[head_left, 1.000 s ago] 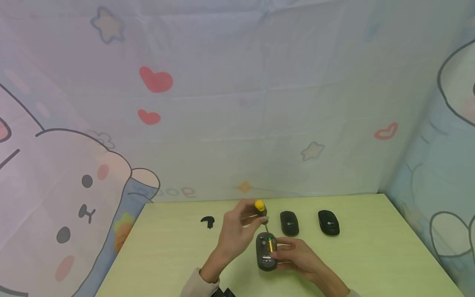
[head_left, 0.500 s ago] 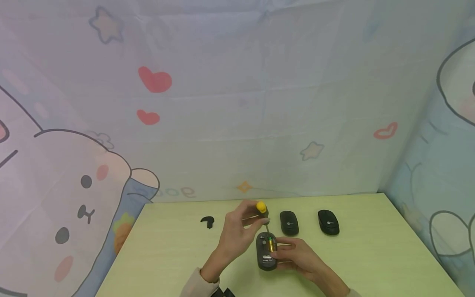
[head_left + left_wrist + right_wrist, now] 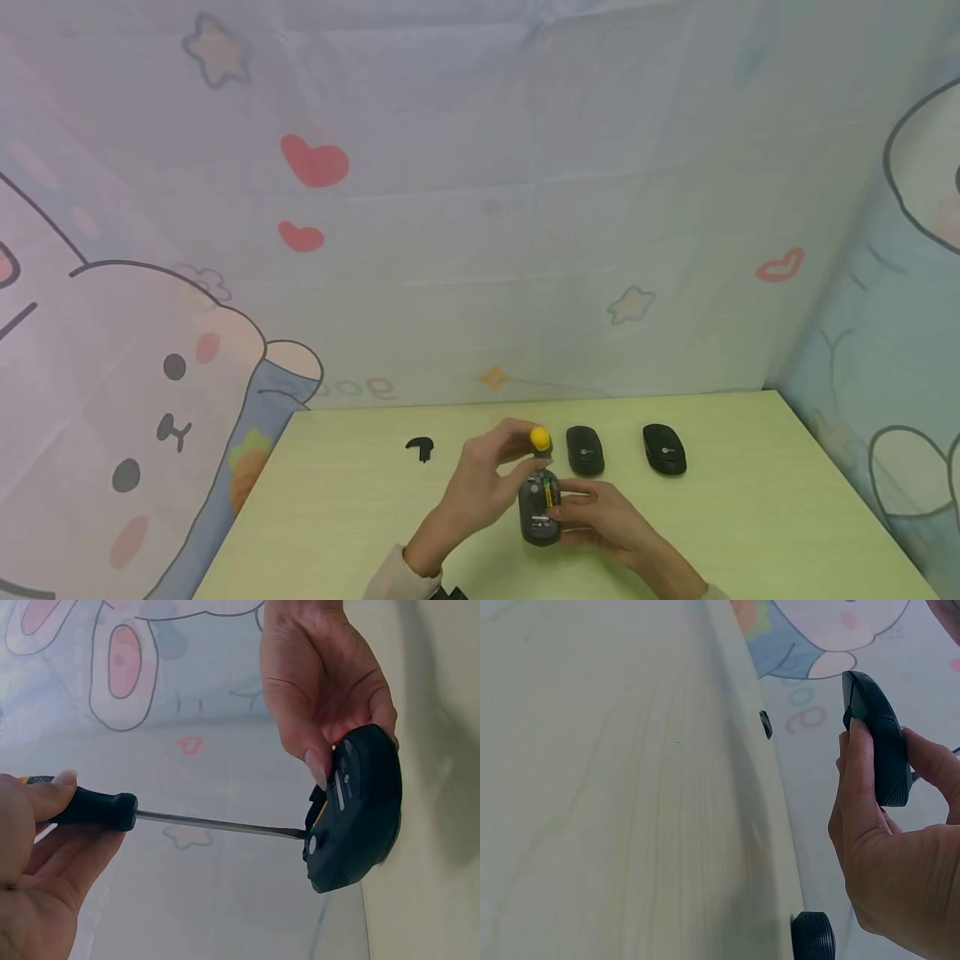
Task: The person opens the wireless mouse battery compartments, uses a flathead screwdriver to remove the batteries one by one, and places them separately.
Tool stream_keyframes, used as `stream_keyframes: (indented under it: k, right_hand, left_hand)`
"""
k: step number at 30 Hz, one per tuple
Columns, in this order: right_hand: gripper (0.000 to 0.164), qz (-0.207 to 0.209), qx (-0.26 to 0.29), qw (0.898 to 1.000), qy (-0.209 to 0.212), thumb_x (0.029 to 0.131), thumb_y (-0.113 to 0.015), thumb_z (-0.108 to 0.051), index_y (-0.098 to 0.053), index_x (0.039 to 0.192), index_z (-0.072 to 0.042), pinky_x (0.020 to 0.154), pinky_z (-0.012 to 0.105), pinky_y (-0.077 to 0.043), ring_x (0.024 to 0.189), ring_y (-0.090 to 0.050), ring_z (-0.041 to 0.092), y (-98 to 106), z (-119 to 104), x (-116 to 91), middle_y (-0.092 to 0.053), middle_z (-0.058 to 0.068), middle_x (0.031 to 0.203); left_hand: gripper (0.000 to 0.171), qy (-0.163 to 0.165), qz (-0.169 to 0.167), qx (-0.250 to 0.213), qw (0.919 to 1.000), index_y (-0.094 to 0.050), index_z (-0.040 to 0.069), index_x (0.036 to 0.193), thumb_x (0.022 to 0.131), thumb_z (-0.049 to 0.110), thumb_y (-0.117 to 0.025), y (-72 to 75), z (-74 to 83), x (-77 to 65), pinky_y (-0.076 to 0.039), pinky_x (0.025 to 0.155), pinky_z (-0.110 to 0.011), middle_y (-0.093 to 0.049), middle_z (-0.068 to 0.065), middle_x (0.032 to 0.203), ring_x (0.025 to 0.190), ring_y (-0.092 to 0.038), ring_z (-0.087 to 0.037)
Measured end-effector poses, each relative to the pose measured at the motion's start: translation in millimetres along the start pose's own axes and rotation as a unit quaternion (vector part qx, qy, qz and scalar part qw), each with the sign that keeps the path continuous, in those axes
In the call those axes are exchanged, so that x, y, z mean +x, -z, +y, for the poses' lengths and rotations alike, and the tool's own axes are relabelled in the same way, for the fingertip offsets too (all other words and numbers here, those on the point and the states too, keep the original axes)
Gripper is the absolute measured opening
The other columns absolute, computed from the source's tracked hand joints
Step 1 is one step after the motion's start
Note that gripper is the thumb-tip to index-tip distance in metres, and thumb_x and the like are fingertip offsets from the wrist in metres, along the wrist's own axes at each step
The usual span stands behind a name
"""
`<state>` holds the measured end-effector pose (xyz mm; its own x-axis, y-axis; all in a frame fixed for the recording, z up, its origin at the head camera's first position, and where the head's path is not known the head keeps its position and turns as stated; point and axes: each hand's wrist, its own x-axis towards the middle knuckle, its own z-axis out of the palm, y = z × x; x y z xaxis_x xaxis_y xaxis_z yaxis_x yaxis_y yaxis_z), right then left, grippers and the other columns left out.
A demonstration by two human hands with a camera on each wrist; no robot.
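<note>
My left hand (image 3: 480,479) grips the dark handle of a screwdriver (image 3: 217,823) with a yellow end. Its metal shaft points at the underside of a black computer mouse (image 3: 360,810), and the tip is right at the battery compartment. In the head view a gold battery (image 3: 550,493) shows in that compartment. My right hand (image 3: 603,521) holds the mouse bottom side up, thumb on the underside and fingers round the other face, as the right wrist view shows.
Two more black mice lie behind on the pale table (image 3: 337,517): one mouse (image 3: 585,451) near the hands, another mouse (image 3: 664,450) further right. A small black curved piece (image 3: 421,448) lies at the back left. A printed cloth (image 3: 480,250) hangs behind the table.
My left hand has moved down and slightly right with the screwdriver, closer to the mouse in the head view. My right hand and the mouse have stayed nearly in place.
</note>
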<state>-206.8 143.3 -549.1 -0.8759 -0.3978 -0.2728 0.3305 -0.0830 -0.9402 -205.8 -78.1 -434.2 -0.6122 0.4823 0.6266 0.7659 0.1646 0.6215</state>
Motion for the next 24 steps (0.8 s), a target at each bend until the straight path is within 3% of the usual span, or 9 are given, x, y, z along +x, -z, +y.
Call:
stream_keyframes:
  k: [4,7,11,14,18,24]
  right_hand:
    - [0.077,-0.004,0.005,1.000,0.001,0.095,-0.078,-0.018,-0.040,0.155,0.010,0.089,0.037,-0.067,0.105,-0.078,0.022,0,0,-1,-0.077,0.013,0.122]
    - [0.076,-0.005,0.006,1.000,0.001,0.095,-0.077,-0.017,-0.040,0.155,0.010,0.089,0.037,-0.067,0.105,-0.078,0.022,0,0,-3,-0.077,0.013,0.123]
    - [0.070,-0.004,0.008,1.000,-0.006,0.095,-0.076,-0.016,-0.045,0.153,0.009,0.089,0.037,-0.067,0.103,-0.079,0.022,-1,2,-3,-0.077,0.014,0.123]
    - [0.064,-0.002,0.010,1.000,-0.012,0.095,-0.076,-0.017,-0.052,0.150,0.005,0.089,0.037,-0.067,0.101,-0.079,0.022,-1,4,-1,-0.078,0.014,0.123]
    - [0.064,0.006,0.016,1.000,-0.017,0.094,-0.077,-0.016,-0.054,0.150,0.004,0.090,0.039,-0.067,0.102,-0.079,0.024,-3,7,-1,-0.077,0.015,0.125]
    - [0.072,0.013,0.008,1.000,-0.016,0.093,-0.080,-0.016,-0.048,0.153,0.006,0.091,0.040,-0.067,0.102,-0.078,0.023,-5,8,-3,-0.075,0.016,0.129]
  left_hand:
    - [0.037,-0.028,-0.034,0.016,0.9989,-0.061,0.010,0.128,0.095,0.001,-0.075,-1.3,0.4,-3.1,-0.064,0.095,-0.026,-0.074,-0.009,0.117,0.112,-0.077,-0.024]
    - [0.034,-0.030,-0.047,0.026,0.9981,-0.061,0.010,0.127,0.097,0.002,-0.074,-2.0,1.7,-5.0,-0.065,0.093,-0.031,-0.074,-0.009,0.116,0.112,-0.077,-0.024]
    - [0.031,-0.024,-0.056,0.036,0.9975,-0.061,0.010,0.125,0.097,0.004,-0.074,-2.7,1.6,-7.6,-0.064,0.094,-0.027,-0.074,-0.008,0.116,0.113,-0.077,-0.024]
    - [0.033,-0.037,-0.057,0.054,0.9962,-0.061,0.010,0.125,0.096,0.003,-0.075,-2.8,-0.9,-8.7,-0.061,0.095,-0.019,-0.074,-0.007,0.115,0.111,-0.078,-0.022]
    - [0.039,-0.071,-0.048,0.082,0.9930,-0.059,0.008,0.126,0.092,-0.001,-0.078,-0.9,-4.2,-7.5,-0.062,0.095,-0.020,-0.074,-0.007,0.114,0.107,-0.079,-0.020]
    - [0.039,-0.071,-0.039,0.087,0.9929,-0.056,0.008,0.128,0.095,0.002,-0.076,4.3,-8.5,-2.2,-0.062,0.092,-0.017,-0.074,-0.007,0.113,0.105,-0.079,-0.020]
